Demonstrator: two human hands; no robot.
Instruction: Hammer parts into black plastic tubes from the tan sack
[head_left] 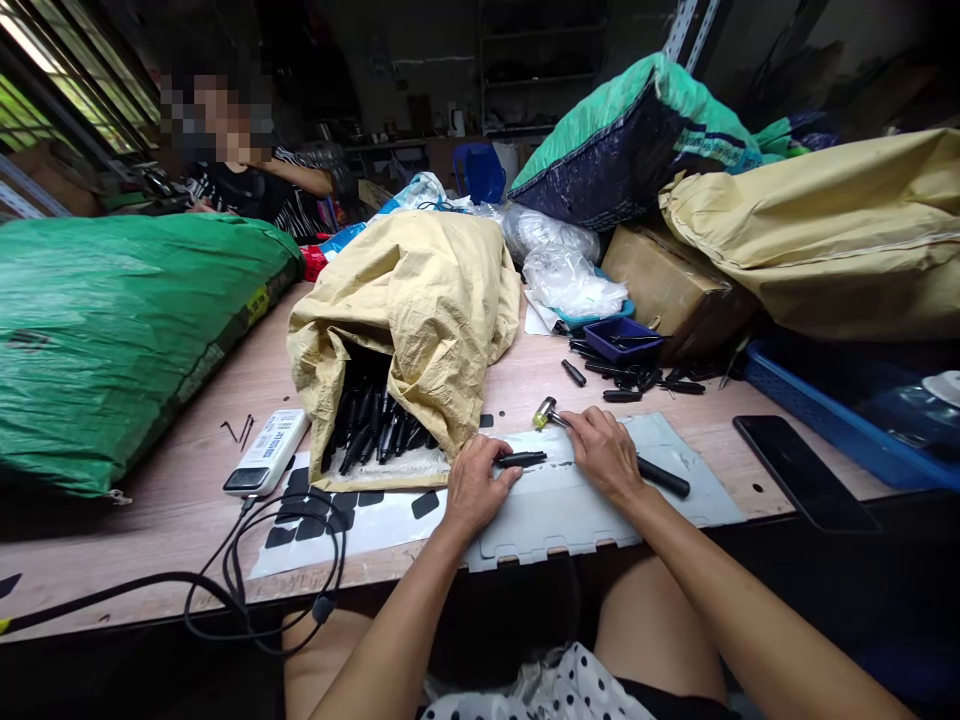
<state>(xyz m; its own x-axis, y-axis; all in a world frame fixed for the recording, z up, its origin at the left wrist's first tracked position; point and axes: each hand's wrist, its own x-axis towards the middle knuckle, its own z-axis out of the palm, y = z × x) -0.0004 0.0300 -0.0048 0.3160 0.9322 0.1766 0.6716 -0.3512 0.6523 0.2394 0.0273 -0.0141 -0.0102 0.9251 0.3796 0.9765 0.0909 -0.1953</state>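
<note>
Centre of frame: left hand, grip closed on a black handle piece; right hand, grip clamped on a small hammer. Both rest over a grey mat on the wooden tabletop, with a yellow sack behind, in a dim workshop.

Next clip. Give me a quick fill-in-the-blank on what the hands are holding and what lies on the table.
1. The right hand holds a small ____ with a yellow head.
2. The left hand holds a slim part coloured ____.
3. The dark phone lies to the ____ of both hands.
Missing words: hammer; black; right.
</note>
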